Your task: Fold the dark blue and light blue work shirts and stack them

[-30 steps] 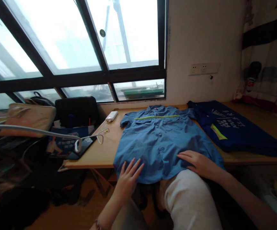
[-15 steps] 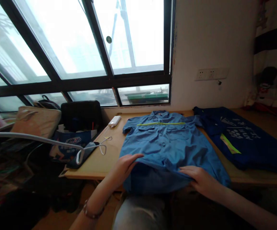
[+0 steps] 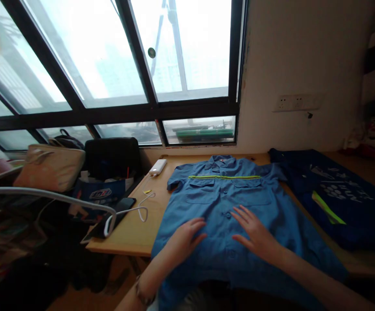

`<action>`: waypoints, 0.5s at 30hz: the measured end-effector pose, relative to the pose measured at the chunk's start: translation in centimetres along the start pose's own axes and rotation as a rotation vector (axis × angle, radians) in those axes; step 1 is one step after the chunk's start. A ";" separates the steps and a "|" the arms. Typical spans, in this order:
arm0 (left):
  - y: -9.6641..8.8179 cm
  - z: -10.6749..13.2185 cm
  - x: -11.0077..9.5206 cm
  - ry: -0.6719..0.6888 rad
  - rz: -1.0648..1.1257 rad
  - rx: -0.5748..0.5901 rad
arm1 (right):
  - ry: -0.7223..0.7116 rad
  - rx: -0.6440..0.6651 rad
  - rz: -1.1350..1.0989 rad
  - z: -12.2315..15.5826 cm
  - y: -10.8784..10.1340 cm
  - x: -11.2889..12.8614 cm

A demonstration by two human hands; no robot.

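Note:
A blue short-sleeved work shirt (image 3: 200, 203) lies face up on the wooden table (image 3: 127, 239), collar toward the wall, with a yellow stripe across its chest and two flap pockets. Its lower part hangs over the front edge of the table. My left hand (image 3: 187, 236) is over the left side of the shirt front, fingers apart and holding nothing. To the right of the button line, my right hand (image 3: 254, 235) is spread with its fingers over the cloth. Whether either hand presses on the fabric, I cannot tell.
A dark blue garment (image 3: 333, 181) with white print lies to the right. A white power bank (image 3: 158, 167) with a white cable is near the table's left edge, and a dark phone (image 3: 125, 204) lies at its corner. A white metal bar (image 3: 61, 194) crosses the left side.
Both hands have let go of the shirt's lower hem and moved up over its front. The shirt's lower part, bunched and lifted before, now lies flatter and hangs toward me.

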State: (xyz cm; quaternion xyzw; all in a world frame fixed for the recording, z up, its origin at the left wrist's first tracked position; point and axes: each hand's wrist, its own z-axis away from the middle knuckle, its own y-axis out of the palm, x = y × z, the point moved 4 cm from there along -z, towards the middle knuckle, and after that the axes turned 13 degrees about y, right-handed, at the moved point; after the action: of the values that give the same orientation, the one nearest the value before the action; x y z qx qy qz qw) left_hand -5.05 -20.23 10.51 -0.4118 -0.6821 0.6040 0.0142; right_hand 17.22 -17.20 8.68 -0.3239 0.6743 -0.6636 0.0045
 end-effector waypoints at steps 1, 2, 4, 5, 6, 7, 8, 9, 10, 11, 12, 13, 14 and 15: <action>0.2 -1.9 1.2 -0.008 -0.052 -0.076 | -0.007 0.015 0.043 -1.9 1.2 0.1; 0.7 -3.4 2.8 -0.024 -0.114 -0.088 | -0.024 0.048 0.079 -3.5 2.4 0.0; 1.9 -5.5 6.5 -0.108 -0.229 -0.050 | -0.052 0.126 0.121 -6.0 4.6 -0.9; 2.4 -6.1 8.4 -0.156 -0.279 -0.027 | -0.054 0.159 0.129 -7.0 5.2 -1.8; 2.5 -6.3 10.3 -0.203 -0.319 -0.010 | -0.045 0.178 0.128 -7.8 5.4 -2.9; 2.4 -6.4 12.1 -0.249 -0.349 -0.006 | -0.033 0.190 0.111 -8.6 5.2 -4.4; 2.0 -6.5 13.7 -0.281 -0.364 -0.008 | -0.023 0.197 0.074 -9.4 4.6 -6.1; 1.4 -6.5 15.2 -0.299 -0.356 -0.017 | -0.009 0.192 0.013 -10.1 3.7 -8.0; 0.5 -6.6 16.4 -0.314 -0.321 -0.030 | 0.015 0.164 -0.063 -10.9 2.4 -10.1; -0.5 -6.7 17.7 -0.345 -0.267 -0.056 | 0.059 0.107 -0.144 -11.6 0.8 -12.4; -1.6 -6.8 18.9 -0.408 -0.211 -0.108 | 0.141 0.001 -0.210 -12.3 -1.0 -15.0; -2.9 -6.8 20.2 -0.504 -0.173 -0.185 | 0.269 -0.162 -0.233 -12.9 -3.1 -17.7; -4.2 -6.7 21.5 -0.627 -0.155 -0.282 | 0.437 -0.327 -0.206 -13.2 -5.1 -20.4; -5.3 -6.6 22.8 -0.755 -0.160 -0.384 | 0.607 -0.430 -0.175 -13.4 -6.8 -22.8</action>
State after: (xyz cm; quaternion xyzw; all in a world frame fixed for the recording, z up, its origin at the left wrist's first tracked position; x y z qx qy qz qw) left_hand -19.58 -1.33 5.83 -0.1028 -0.7693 0.5715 -0.2665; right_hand 32.28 5.47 6.70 -0.1625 0.7386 -0.5704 -0.3204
